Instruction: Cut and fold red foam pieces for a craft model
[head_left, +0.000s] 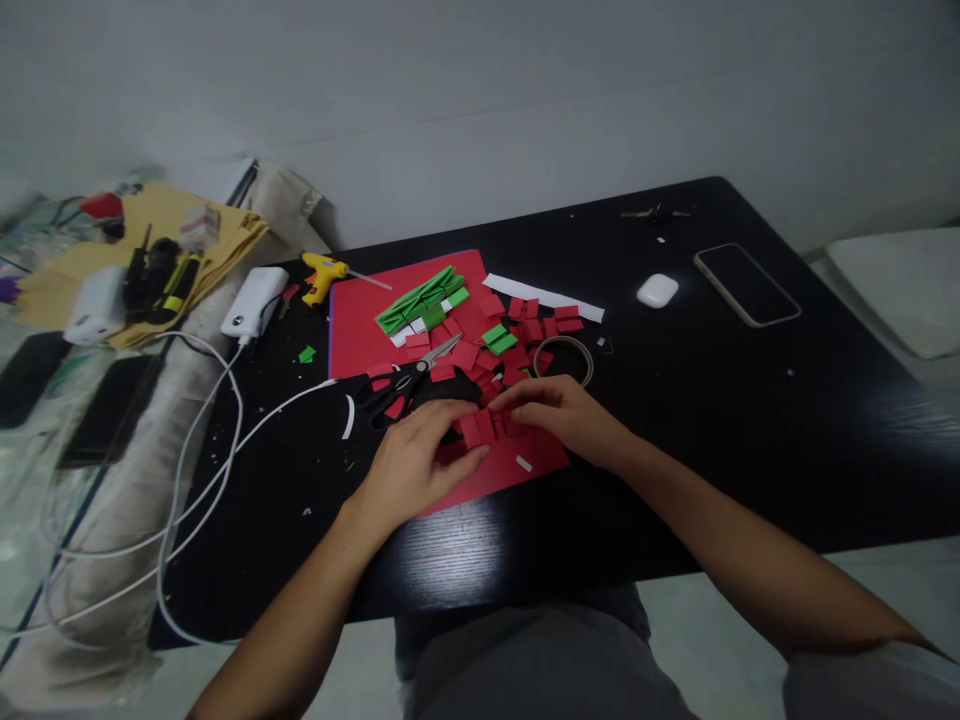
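My left hand [421, 458] holds a small folded red paper piece [478, 429] between thumb and fingers, above a red sheet [480, 487]. My right hand [564, 415] pinches the right part of the red folded paper, its fingertips beside those of the left. Just behind the hands lie several red folded pieces [517, 357] and a green one [499, 339]. Black-handled scissors [409, 380] rest to the left, blades pointing to the upper right. A roll of tape [586, 362] lies behind my right hand. Green folded strips [421, 300] sit on another red sheet [352, 330].
A yellow glue gun [321, 278] and white power bank [255, 300] lie at the back left, with white cables [238, 430] looping over the table edge. On the right are a white earphone case [658, 291] and a phone [746, 285].
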